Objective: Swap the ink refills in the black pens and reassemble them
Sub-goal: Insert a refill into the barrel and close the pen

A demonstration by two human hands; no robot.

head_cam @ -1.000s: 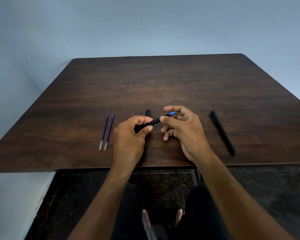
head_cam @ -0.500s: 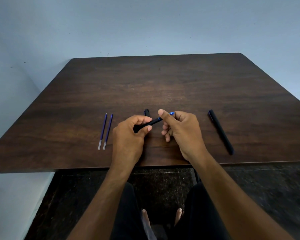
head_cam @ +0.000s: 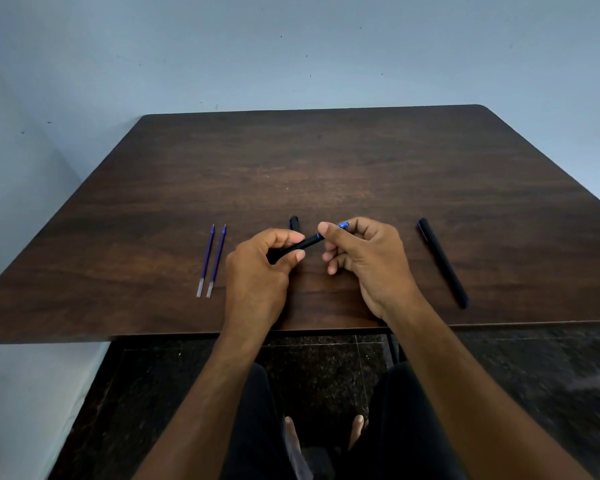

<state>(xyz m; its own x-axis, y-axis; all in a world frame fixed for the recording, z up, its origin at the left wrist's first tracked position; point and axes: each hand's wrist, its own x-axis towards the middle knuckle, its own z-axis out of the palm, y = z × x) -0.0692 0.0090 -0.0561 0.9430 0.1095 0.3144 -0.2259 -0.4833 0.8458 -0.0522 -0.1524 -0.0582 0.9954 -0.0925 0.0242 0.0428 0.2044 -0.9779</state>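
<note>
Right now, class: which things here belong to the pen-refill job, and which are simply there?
Job:
black pen body in both hands, blue tip showing
two loose refills
second black pen
black cap-like piece

Simply there:
table
wall

Plain room, prob. a home or small office w/ a desk setup. Dark wood table (head_cam: 326,161) fills mid frame, bare pale-blue wall (head_cam: 291,46) across the top, dark speckled floor tiles (head_cam: 326,372) at bottom.
</note>
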